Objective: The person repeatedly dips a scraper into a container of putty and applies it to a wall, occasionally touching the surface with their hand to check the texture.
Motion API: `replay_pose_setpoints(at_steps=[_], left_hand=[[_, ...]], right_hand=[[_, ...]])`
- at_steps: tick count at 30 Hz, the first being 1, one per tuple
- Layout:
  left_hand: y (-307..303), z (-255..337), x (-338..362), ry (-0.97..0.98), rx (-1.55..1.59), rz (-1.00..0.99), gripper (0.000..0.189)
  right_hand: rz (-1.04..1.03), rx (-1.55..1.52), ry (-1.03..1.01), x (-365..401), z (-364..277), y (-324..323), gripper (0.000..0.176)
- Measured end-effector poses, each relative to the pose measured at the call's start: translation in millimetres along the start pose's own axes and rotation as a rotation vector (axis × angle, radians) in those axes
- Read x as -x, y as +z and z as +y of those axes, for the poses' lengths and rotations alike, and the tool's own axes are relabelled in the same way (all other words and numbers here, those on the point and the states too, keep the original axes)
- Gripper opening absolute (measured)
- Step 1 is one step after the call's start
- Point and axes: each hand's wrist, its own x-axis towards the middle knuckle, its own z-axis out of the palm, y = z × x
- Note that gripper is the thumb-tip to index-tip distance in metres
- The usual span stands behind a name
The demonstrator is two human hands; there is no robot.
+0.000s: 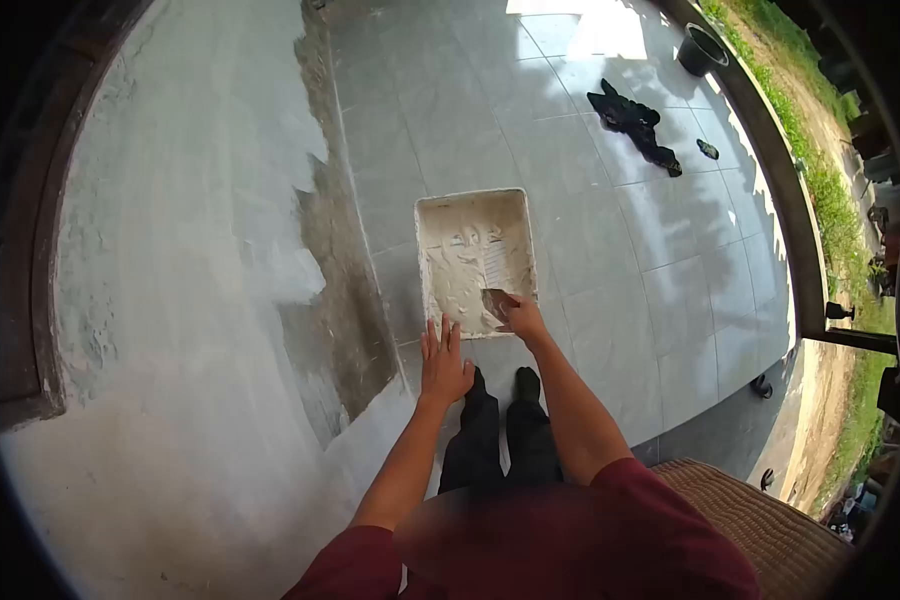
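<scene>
The right hand (523, 318) has its fingers clenched around a scraper (497, 300) dipped into the white tray (470, 194) just beyond them, while the left hand (442, 365) hangs released, fingers spread, beside the tray's near corner.

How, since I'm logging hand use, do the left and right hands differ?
The left hand is open and empty, fingers spread; the right hand is closed on a scraper. The left hand is at the tray's near rim; the right hand reaches over it. Both have red sleeves.
</scene>
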Motion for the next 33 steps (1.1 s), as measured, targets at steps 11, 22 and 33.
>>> replay_pose_setpoints(at_steps=[11, 22, 33], left_hand=[[-47, 22, 0, 0.031, 0.018, 0.202, 0.081], [-121, 46, 4, 0.038, -0.048, 0.435, 0.083], [-220, 71, 46, 0.029, -0.047, 0.821, 0.088]], right_hand=[[-0.269, -0.612, -0.067, 74, -78, -22, 0.040], [-0.487, -0.735, -0.264, 131, -160, -18, 0.040], [-0.723, -0.538, -0.440, 178, -258, 44, 0.046]])
